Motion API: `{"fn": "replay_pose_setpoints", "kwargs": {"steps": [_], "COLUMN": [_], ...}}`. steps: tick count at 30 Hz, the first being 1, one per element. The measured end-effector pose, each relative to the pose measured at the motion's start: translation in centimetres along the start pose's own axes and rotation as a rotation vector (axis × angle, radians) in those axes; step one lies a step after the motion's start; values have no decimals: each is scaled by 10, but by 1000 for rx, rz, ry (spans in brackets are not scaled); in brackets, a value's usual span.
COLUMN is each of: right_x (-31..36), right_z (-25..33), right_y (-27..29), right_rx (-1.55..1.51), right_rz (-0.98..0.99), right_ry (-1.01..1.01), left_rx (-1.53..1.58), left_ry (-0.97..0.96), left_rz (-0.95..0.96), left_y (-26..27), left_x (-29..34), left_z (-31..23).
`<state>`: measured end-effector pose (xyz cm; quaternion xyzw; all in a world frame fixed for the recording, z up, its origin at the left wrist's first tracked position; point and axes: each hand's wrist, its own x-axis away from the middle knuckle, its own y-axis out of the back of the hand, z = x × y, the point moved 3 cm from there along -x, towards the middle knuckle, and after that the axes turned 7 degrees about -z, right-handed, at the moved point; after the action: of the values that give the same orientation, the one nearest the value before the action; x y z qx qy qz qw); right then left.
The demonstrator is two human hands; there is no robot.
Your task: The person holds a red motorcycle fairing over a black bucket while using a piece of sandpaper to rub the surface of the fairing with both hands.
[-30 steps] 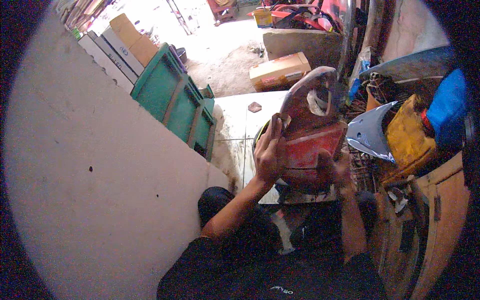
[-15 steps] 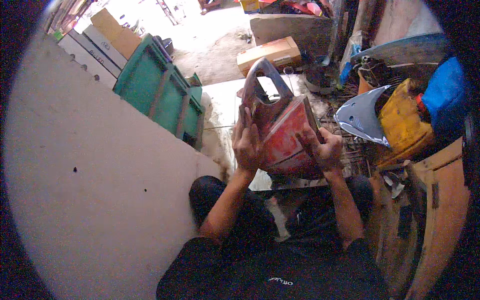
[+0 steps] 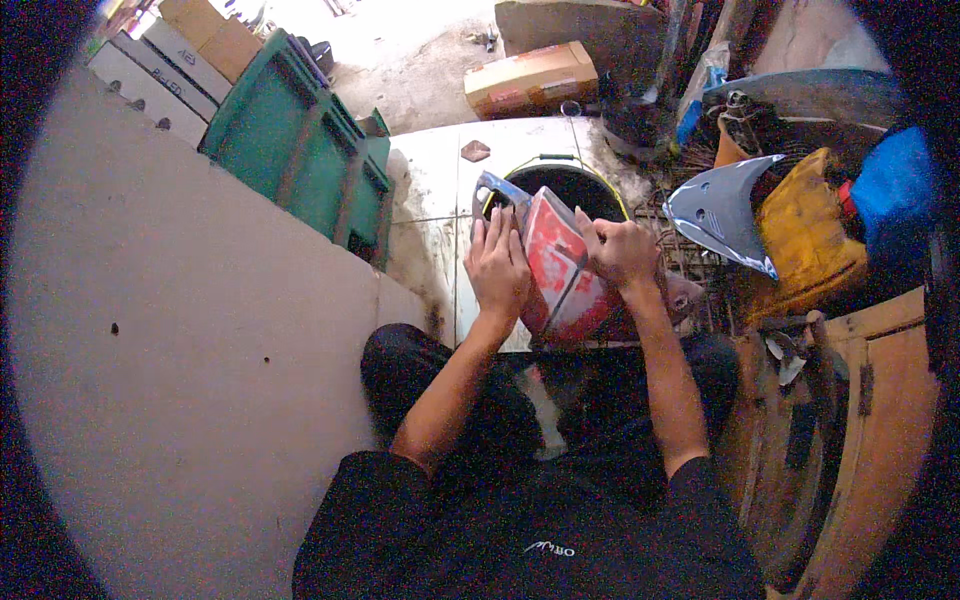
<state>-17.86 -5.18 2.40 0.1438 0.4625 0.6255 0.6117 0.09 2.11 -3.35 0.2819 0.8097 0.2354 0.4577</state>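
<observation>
A motorcycle body panel (image 3: 562, 262), red with worn, whitish patches and a bare greyish far end, is held tilted above my knees. Along its left side lies my left hand (image 3: 498, 270), fingers fairly straight and pressed against it. My right hand (image 3: 627, 255) is closed over the panel's upper right edge, the thumb side toward the red face. Just beyond the panel stands a black bucket (image 3: 572, 184) with a yellow rim, partly covered by it. A small brown diamond-shaped piece (image 3: 476, 151) rests on the white tiles (image 3: 425, 180).
At my left runs a pale wall (image 3: 200, 330), with a green cabinet (image 3: 275, 130) and boxes (image 3: 165, 75) past it. A cardboard carton (image 3: 530, 80) lies ahead. On the right are a grey panel (image 3: 722, 212), a yellow container (image 3: 808, 225) and a wooden door-like piece (image 3: 885, 385).
The panel has been turned and lowered toward me, its looped far end swinging down and left. The bucket and the small brown piece now show behind it. Both hands still hold the panel.
</observation>
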Motion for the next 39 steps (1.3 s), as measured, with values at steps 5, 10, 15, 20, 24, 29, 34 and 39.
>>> {"fn": "replay_pose_setpoints", "kwargs": {"steps": [5, 10, 15, 20, 24, 29, 34, 39], "right_x": [-2, -5, -4, -3, -1, -9, -7, -9], "right_z": [-11, -4, 1, 1, -8, -19, -17, 2], "right_y": [-24, -23, -19, -14, -24, -1, -21, -19], "right_rx": [87, -2, -52, -40, 21, -98, -105, -64], "right_rz": [-99, -146, -37, -8, -55, -66, 13, -41], "right_ry": [179, 297, 242, 196, 250, 163, 189, 230], "left_rx": [203, 164, 177, 83, 108, 54, 127, 59], "left_ry": [108, 120, 305, 339, 431, 286, 324, 259], "left_rz": [34, 50, -30, 56, -118, -38, -96, -116], "left_y": [-5, -8, -17, -9, -4, 37, 36, 18], "left_x": [26, 51, 36, 32, 12, 24, 15, 40], "left_z": [3, 15, 27, 24, 44, 26, 41, 26]}}
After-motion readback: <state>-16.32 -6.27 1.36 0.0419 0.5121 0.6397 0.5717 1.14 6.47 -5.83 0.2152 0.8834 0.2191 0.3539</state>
